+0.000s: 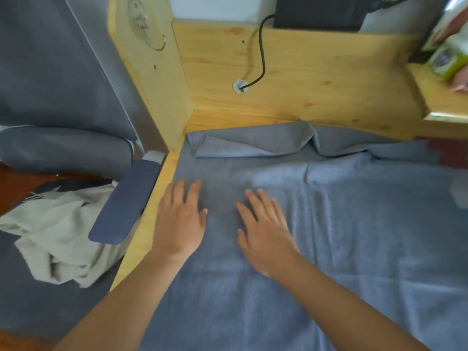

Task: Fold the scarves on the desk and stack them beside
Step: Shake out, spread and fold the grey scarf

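A large blue-grey scarf [342, 211] lies spread over the wooden desk [149, 216], its far edge bunched in folds against the back panel. My left hand [181, 221] rests flat on the scarf near its left edge, fingers straight. My right hand [266, 229] lies flat on the cloth just to the right of it, fingers spread. Neither hand grips the fabric. A dark red cloth [448, 153] peeks out from under the scarf at the far right.
A chair with a dark blue armrest [124, 201] stands left of the desk, with a crumpled beige cloth [58, 236] on its seat. A black cable [260, 51] runs down the wooden back panel. A raised shelf [440, 97] with packets sits at the back right.
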`<state>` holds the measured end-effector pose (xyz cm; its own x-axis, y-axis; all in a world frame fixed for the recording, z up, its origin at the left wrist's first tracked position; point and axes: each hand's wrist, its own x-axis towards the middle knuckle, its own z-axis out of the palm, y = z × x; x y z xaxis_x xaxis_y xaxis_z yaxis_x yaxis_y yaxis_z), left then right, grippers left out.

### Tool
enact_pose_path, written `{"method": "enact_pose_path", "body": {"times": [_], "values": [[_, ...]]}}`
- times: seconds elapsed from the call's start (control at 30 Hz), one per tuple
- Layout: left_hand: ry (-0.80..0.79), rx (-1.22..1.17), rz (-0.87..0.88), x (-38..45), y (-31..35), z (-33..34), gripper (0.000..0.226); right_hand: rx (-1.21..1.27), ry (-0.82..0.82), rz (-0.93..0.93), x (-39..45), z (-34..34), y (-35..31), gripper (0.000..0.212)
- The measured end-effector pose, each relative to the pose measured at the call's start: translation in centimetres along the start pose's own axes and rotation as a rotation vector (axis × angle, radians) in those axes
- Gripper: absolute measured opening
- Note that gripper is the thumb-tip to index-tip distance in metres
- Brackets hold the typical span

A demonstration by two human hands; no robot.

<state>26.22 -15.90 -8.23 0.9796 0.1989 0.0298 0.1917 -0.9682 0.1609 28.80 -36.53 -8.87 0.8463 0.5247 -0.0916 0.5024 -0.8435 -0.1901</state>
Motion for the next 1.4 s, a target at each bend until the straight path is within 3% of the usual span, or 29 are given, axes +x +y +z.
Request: {"method": "enact_pose_path", "body": {"times": [0.07,0.13,0.27,0.4,0.47,0.57,0.67,0.73,0.87,0.97,1.07,1.13,1.2,1.4], "values": [[-0.089,0.011,0.085,-0.2,0.5,2.0,0.066,-0.019,-0.051,-0.052,0.7,0.4,-0.1,0.067],[-0.146,0.050,0.046,-0.3,0.3,3.3,0.068,-0.041,-0.084,0.033,0.4,0.5,2.5,0.070],[-0.144,0.075,0.088,-0.7,0.0,3.4,0.070,-0.105,-0.043,0.448,-4.3,-1.1,14.6,0.079],[-0.194,0.097,-0.031,-0.2,1.7,2.2,0.075,-0.026,-0.100,0.784,-7.3,-5.3,24.2,0.082],[-0.128,0.076,-0.051,1.1,4.5,1.2,0.069,-0.023,-0.007,0.721,-6.4,-5.8,22.9,0.081],[-0.046,0.017,0.118,2.5,10.6,1.9,0.060,-0.038,0.076,0.350,-4.4,-3.5,15.8,0.069],[-0.111,0.056,0.195,2.3,13.9,4.5,0.066,0.005,-0.032,0.220,-3.9,-1.9,13.4,0.069],[-0.097,0.092,0.198,2.1,13.5,5.6,0.067,-0.051,-0.021,0.348,-5.1,-1.9,18.1,0.074],[-0.084,0.121,0.238,1.6,12.8,5.8,0.066,-0.048,-0.047,0.793,-9.5,-4.9,30.4,0.071],[-0.074,0.123,0.229,1.5,13.3,5.7,0.066,-0.031,-0.014,0.945,-9.9,-6.8,32.9,0.064],[-0.073,0.134,0.260,1.2,13.5,5.5,0.067,-0.115,0.115,0.624,-8.0,-6.0,27.0,0.067],[-0.067,0.153,0.299,0.6,13.2,5.5,0.068,-0.062,0.033,0.323,-7.3,-3.8,22.3,0.071],[-0.050,0.162,0.311,0.0,13.0,5.4,0.068,-0.042,-0.075,0.271,-7.5,-3.2,20.8,0.073],[-0.024,0.112,0.214,-0.7,14.8,4.3,0.063,-0.027,-0.091,0.981,-11.2,-5.7,29.1,0.074]]}}
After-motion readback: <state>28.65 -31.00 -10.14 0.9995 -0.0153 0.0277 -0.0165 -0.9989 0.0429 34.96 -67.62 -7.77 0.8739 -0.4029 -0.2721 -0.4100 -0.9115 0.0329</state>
